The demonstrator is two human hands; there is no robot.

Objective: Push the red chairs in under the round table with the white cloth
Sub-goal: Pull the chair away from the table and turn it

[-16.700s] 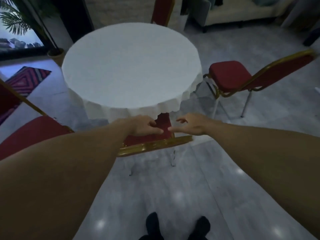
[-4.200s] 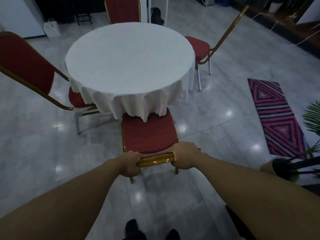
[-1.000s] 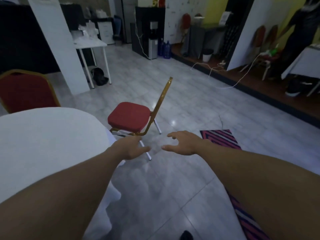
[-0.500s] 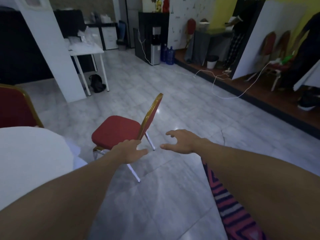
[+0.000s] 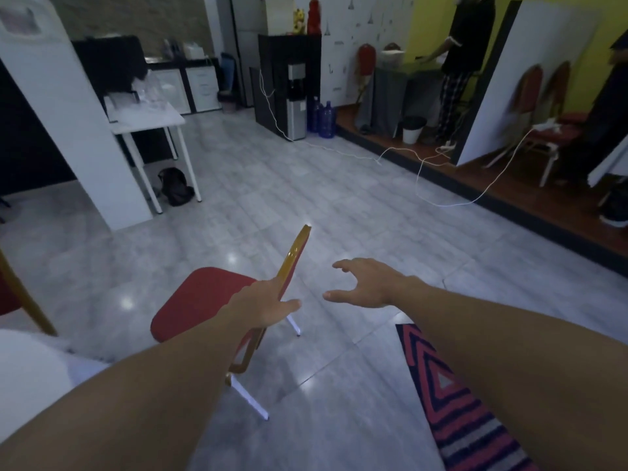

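Observation:
A red chair (image 5: 197, 304) with a gold frame stands on the tiled floor, its seat facing left toward the round table with the white cloth (image 5: 30, 372), only an edge of which shows at lower left. The chair's back is seen edge-on. My left hand (image 5: 261, 309) is in front of the lower part of the chair back, fingers apart, with no clear grip on it. My right hand (image 5: 365, 283) hovers open to the right of the back, not touching it. Another red chair's back (image 5: 13, 294) shows at the far left edge.
A striped red rug (image 5: 462, 413) lies on the floor at lower right. A white desk (image 5: 149, 120) and a white pillar (image 5: 64, 124) stand at the back left. White cables (image 5: 421, 178) trail across the floor toward a raised dark platform where a person stands.
I have come closer to the red chair. Both hands have moved toward its back, the left now in front of it. The table has slipped further out of view to the left.

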